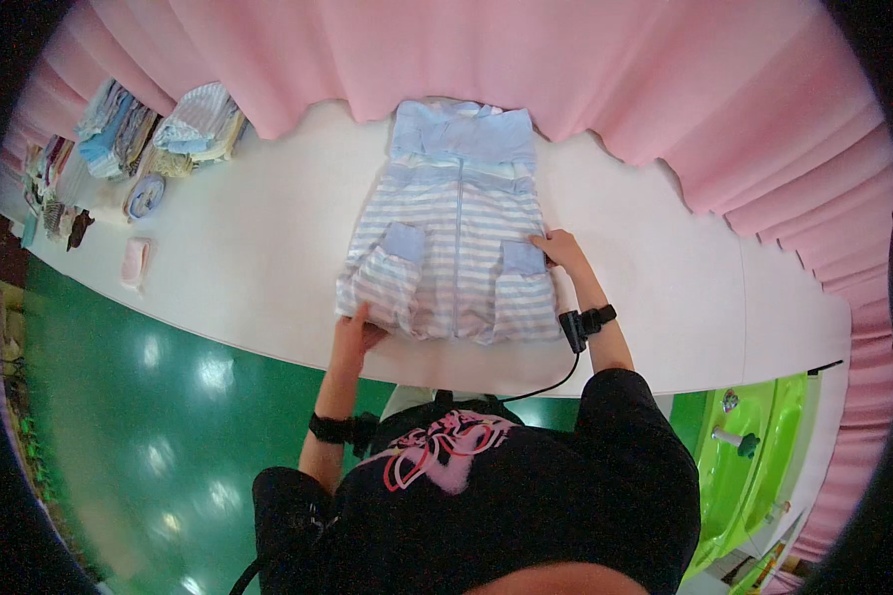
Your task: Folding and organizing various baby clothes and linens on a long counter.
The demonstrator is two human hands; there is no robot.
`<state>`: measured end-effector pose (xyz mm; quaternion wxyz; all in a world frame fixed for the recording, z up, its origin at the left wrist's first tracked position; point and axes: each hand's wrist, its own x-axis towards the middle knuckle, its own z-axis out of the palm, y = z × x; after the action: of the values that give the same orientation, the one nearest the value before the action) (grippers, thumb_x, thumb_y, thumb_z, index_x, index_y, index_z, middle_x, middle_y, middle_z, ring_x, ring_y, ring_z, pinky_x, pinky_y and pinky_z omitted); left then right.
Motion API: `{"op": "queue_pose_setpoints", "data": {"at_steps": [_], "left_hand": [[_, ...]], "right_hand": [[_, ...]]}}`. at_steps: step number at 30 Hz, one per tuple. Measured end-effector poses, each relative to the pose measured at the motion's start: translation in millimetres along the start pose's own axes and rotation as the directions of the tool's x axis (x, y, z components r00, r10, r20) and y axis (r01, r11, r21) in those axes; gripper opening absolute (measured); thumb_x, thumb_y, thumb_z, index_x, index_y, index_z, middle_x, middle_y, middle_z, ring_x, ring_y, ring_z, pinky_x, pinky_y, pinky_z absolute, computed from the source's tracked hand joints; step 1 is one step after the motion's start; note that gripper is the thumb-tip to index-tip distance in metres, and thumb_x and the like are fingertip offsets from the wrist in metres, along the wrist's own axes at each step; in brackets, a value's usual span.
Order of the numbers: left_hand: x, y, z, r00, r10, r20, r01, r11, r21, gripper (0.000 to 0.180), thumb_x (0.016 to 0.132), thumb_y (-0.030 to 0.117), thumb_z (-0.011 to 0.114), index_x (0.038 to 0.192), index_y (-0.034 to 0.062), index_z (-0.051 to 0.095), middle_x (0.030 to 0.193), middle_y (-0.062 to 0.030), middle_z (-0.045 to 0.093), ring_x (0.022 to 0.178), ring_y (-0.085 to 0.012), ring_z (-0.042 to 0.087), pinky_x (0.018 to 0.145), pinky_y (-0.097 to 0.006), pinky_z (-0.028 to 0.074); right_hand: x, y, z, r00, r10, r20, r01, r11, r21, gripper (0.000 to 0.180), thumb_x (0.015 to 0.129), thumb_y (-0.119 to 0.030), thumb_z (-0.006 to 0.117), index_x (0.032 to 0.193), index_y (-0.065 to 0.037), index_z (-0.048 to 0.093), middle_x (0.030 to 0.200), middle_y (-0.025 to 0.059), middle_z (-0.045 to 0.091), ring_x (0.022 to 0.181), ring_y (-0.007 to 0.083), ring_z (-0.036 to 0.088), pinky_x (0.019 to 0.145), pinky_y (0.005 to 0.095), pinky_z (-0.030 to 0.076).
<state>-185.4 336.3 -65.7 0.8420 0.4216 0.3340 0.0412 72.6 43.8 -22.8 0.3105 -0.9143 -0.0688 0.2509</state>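
Striped garment (422, 203) lies flat on white table (268, 238). Left hand (353, 335) touches its near-left corner, right hand (568, 251) its right cuff (523, 258); finger closure unclear. Step, judged: squaring folds; next calls for even handling.

Head-worn fisheye faces downward, close above the near black T-shirt (575, 496), spanning white table (675, 288) to far pink curtain (446, 50).

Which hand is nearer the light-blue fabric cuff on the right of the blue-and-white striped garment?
Right. The right hand is at the outer edge of the light-blue cuff; the left hand is farther off, at the lower left of the striped garment.
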Motion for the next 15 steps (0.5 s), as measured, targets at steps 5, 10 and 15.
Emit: {"op": "queue_pose_setpoints", "data": {"at_steps": [5, 10, 15], "left_hand": [[45, 60, -41, 0.957, 0.183, -0.226, -0.083, 0.916, 0.392, 0.029, 0.076, 0.025, 0.054, 0.091, 0.0002, 0.052, 0.073, -0.0048, 0.055, 0.058, -0.0142, 0.054, 0.046, -0.026, 0.044], [112, 138, -106, 0.936, 0.322, -0.145, -0.181, 0.790, 0.586, 0.024, 0.073, 0.028, 0.056, 0.072, 0.0039, 0.053, 0.055, 0.0007, 0.046, 0.044, -0.0088, 0.041, 0.038, -0.022, 0.030], [135, 178, -85, 0.995, 0.101, -0.023, -0.081, 0.894, 0.441, 0.028, 0.071, 0.025, 0.058, 0.086, 0.0034, 0.051, 0.077, -0.0022, 0.053, 0.069, -0.0112, 0.050, 0.058, -0.024, 0.040]], "right_hand": [[-68, -12, 37, 0.942, -0.034, 0.334, -0.087, 0.936, 0.341, 0.045, 0.078, -0.038, 0.047, 0.075, 0.006, 0.056, 0.064, 0.0126, 0.058, 0.051, 0.0189, 0.057, 0.048, 0.0268, 0.048], [-70, -53, 33, 0.611, -0.281, 0.740, 0.206, 0.959, 0.194, 0.030, 0.080, -0.027, 0.046, 0.083, 0.000, 0.058, 0.077, 0.0093, 0.059, 0.069, 0.0146, 0.057, 0.063, 0.0265, 0.047], [29, -107, -25, 0.814, -0.581, -0.010, 0.577, 0.811, -0.092, 0.030, 0.070, -0.015, 0.057, 0.097, -0.004, 0.054, 0.092, 0.0079, 0.057, 0.085, 0.0169, 0.053, 0.076, 0.0277, 0.041]]}}
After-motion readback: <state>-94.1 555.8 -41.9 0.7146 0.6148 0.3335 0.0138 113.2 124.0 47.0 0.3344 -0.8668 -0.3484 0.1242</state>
